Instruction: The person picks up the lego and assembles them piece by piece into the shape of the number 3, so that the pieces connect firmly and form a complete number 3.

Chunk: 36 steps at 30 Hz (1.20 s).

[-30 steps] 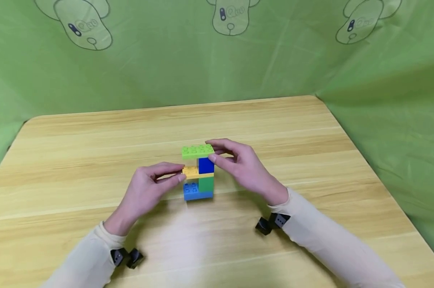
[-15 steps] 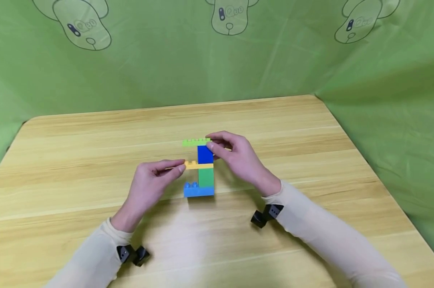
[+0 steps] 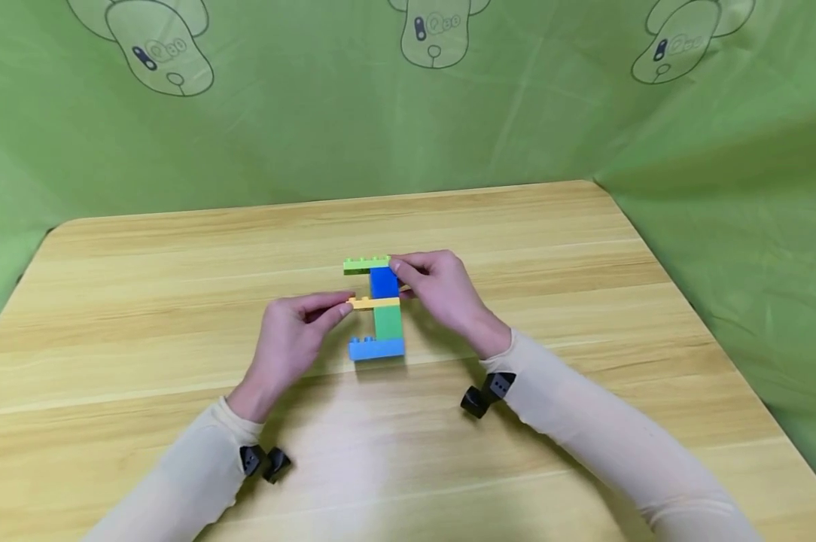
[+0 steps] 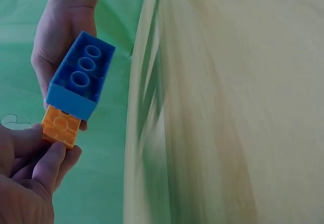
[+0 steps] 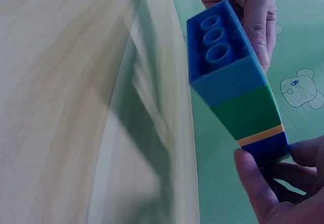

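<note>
A toy building-brick stack is held off the table, its hollow underside showing in both wrist views. From the bottom it has a light blue brick (image 3: 377, 349), a green brick (image 3: 388, 322), a thin yellow plate (image 3: 384, 302), a dark blue brick (image 3: 383, 282) and a lime green plate (image 3: 360, 266) on top. The three wider pieces stick out to the left. My left hand (image 3: 287, 333) pinches the yellow plate's free end. With thumb and fingers, my right hand (image 3: 447, 292) grips the stack's upper right, around the dark blue brick (image 5: 266, 148); some of its fingers are hidden behind the bricks.
Beneath lies a light wood table (image 3: 530, 241) with a green printed curtain (image 3: 313, 128) behind it and along the sides. Black wrist cameras sit on the left sleeve (image 3: 178, 467) and the right sleeve (image 3: 604, 421).
The stack has tilted, so the studs on top show less and its front side more. It has risen slightly in the head view, both hands moving with it and keeping their grips.
</note>
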{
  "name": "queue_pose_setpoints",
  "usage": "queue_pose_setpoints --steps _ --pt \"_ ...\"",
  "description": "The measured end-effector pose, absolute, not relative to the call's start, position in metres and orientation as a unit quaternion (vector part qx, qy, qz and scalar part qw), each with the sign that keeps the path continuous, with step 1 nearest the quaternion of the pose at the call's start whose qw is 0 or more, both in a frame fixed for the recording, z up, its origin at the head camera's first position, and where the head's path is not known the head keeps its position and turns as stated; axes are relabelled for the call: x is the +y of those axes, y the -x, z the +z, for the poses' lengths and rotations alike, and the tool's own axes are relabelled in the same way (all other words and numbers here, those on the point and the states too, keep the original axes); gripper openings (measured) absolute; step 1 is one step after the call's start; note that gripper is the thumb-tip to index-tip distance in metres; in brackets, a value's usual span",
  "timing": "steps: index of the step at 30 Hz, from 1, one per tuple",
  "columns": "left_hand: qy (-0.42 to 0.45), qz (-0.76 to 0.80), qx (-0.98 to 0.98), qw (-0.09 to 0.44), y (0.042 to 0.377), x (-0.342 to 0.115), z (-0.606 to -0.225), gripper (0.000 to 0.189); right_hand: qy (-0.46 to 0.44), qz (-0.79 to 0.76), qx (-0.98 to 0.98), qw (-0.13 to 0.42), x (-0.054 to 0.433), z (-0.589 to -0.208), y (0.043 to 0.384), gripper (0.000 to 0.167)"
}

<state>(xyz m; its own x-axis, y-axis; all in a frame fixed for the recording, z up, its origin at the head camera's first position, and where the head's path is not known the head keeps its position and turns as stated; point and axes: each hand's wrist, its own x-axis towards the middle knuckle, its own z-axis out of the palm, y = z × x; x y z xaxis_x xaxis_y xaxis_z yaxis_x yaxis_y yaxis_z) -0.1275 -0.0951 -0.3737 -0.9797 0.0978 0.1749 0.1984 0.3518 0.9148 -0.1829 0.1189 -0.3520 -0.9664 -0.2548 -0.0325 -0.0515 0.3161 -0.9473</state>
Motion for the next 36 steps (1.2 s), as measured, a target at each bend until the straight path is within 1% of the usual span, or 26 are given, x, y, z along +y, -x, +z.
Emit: queue_pose_setpoints --steps 4,7,15,21,27,31,36 --pt "0.087 -0.536 -0.838 0.058 0.131 -0.094 -0.374 0.017 0.091 -0.568 0.811 0.105 0.118 -0.354 0.185 0.031" --pt "0.081 -0.527 -0.844 0.060 0.134 -0.093 -0.376 0.016 0.085 -0.569 0.811 0.107 0.117 -0.358 0.188 0.031" --pt "0.078 -0.507 -0.858 0.030 0.142 -0.096 -0.382 0.015 0.083 -0.549 0.824 0.110 0.112 -0.367 0.197 0.024" --pt "0.094 -0.474 -0.875 0.020 0.150 -0.098 -0.384 0.014 0.090 -0.518 0.840 0.134 0.110 -0.367 0.204 0.025" --pt "0.091 -0.459 -0.884 -0.005 0.153 -0.099 -0.385 0.012 0.084 -0.484 0.859 0.147 0.110 -0.368 0.207 0.022" --pt "0.086 -0.453 -0.887 -0.004 0.153 -0.099 -0.386 0.011 0.080 -0.474 0.864 0.150 0.109 -0.370 0.208 0.021" --pt "0.085 -0.440 -0.894 -0.003 0.155 -0.097 -0.387 0.010 0.077 -0.469 0.869 0.139 0.107 -0.372 0.210 0.017"
